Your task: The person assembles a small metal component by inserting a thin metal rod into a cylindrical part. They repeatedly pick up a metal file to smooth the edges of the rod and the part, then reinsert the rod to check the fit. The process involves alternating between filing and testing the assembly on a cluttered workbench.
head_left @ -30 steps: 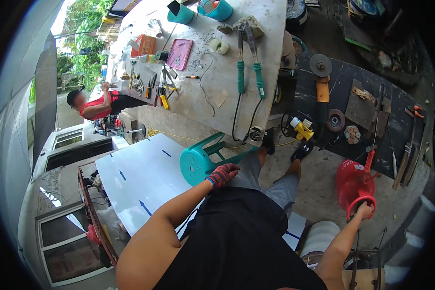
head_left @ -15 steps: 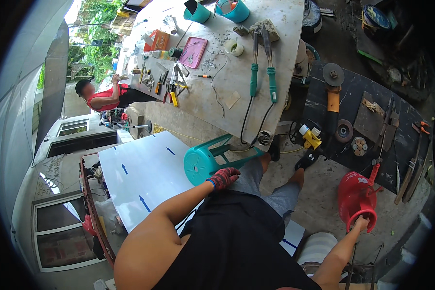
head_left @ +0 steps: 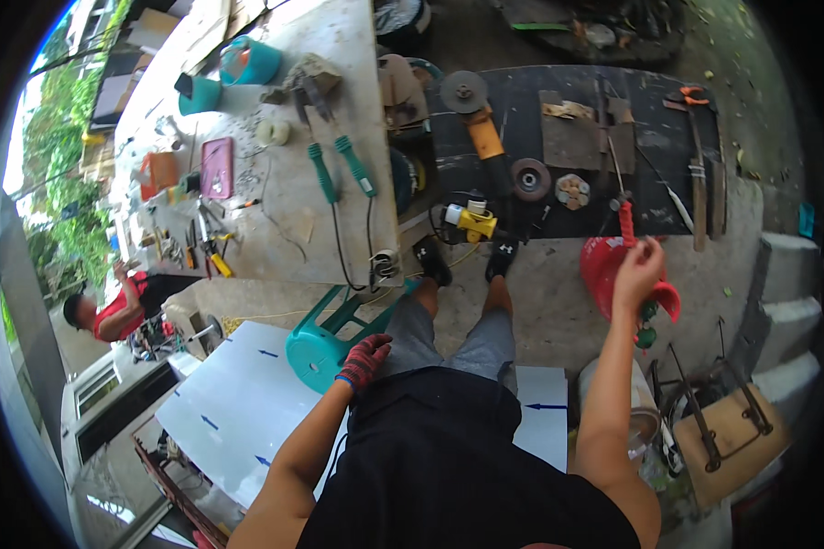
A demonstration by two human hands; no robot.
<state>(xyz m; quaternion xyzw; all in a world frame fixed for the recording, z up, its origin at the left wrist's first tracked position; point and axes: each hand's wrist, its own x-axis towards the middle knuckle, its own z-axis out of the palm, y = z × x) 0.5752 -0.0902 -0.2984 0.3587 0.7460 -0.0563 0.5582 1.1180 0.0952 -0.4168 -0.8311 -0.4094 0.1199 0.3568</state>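
Observation:
My left hand (head_left: 366, 359), in a red and dark knit glove, rests on my thigh beside a teal plastic stool (head_left: 313, 359). Its fingers lie stretched out around nothing. On the other side, my bare right hand (head_left: 640, 271) hovers over a red gas cylinder (head_left: 601, 267). Its fingers are loosely bent and apart, with nothing visible in them. Just beyond the fingertips is the red handle (head_left: 626, 221) of a torch-like tool, whose thin metal rod lies across the black table. My hand covers part of the cylinder's collar.
The black table (head_left: 513, 220) holds an angle grinder (head_left: 485, 137), grinding disc (head_left: 530, 179) and metal bars (head_left: 699, 201). On the pale worktable (head_left: 275, 247) lie two green-handled soldering irons (head_left: 339, 169), pliers and a pink tray (head_left: 217, 168). A co-worker (head_left: 119, 306) stands far left. Concrete steps (head_left: 787, 316) rise at right.
My right hand has let go of the gas cylinder's collar and moved up toward the red handle. The whole view has turned to the right. My left hand stays on my thigh.

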